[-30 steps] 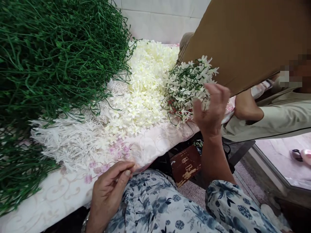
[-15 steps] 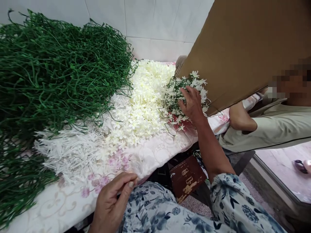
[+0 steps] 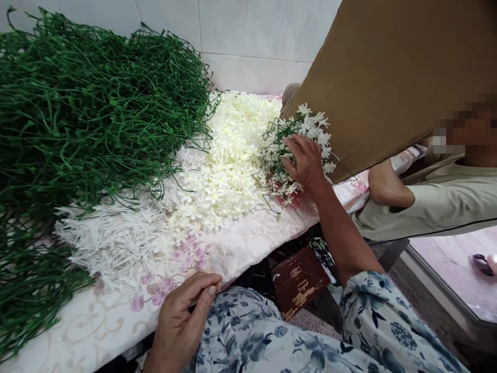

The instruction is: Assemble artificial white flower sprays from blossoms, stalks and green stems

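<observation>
My right hand (image 3: 305,163) lies palm-down, fingers spread, on a bunch of assembled flower sprigs (image 3: 285,150), green stems tipped with white blossoms, at the table's right end. My left hand (image 3: 182,318) rests near my lap at the table's front edge with thumb and fingertips pinched together; what they hold, if anything, is too small to see. A heap of loose cream-white blossoms (image 3: 229,166) lies in the middle of the table. To its left are a pile of white plastic stamen pieces (image 3: 112,243) and a big mound of bare green stems (image 3: 89,109).
The table wears a white cloth with pink flowers (image 3: 240,248). Another person in a pale sleeve (image 3: 438,202) sits at the right, holding a tilted cardboard box (image 3: 392,72) above the sprigs. A worn brown box (image 3: 298,280) stands on the floor under the table.
My right hand came down from the air onto the bunch of sprigs and now rests on it. My left hand has hardly moved.
</observation>
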